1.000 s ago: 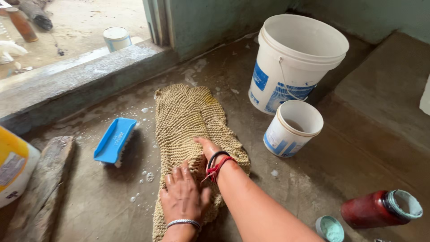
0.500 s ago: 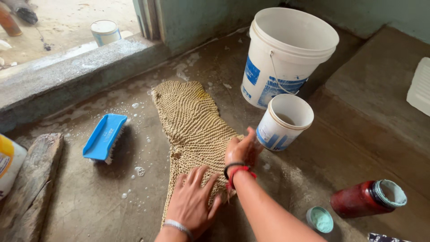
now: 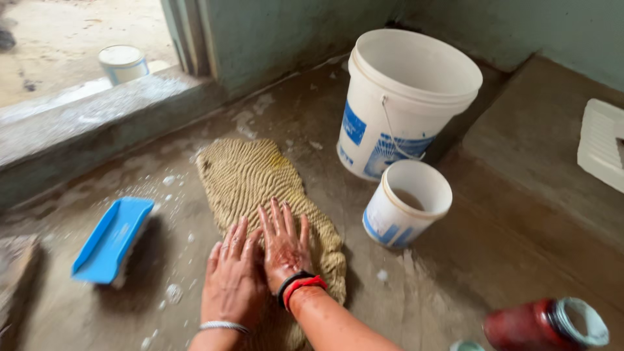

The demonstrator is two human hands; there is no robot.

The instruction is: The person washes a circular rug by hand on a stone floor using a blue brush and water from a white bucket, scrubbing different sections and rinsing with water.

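A wet, tan, ribbed knitted cloth (image 3: 250,179) lies spread flat on the concrete floor. Both my hands press down on its near end, side by side, fingers spread and pointing away from me. My left hand (image 3: 231,276) wears a thin silver bracelet at the wrist. My right hand (image 3: 284,244) wears black and red bangles and overlaps the left hand's edge. Neither hand grips anything. A blue scrubbing brush (image 3: 110,239) lies bristles down on the floor to the left of the cloth.
A large white bucket (image 3: 406,104) stands at the back right, a small white bucket (image 3: 406,211) in front of it. A dark red jar (image 3: 543,328) lies at the lower right. A concrete step (image 3: 97,130) and doorway are behind, with a white tub (image 3: 123,63) outside. Soap suds dot the floor.
My right hand has slid back from the cloth's right edge to lie flat beside my left hand. The view has shifted closer and slightly left.
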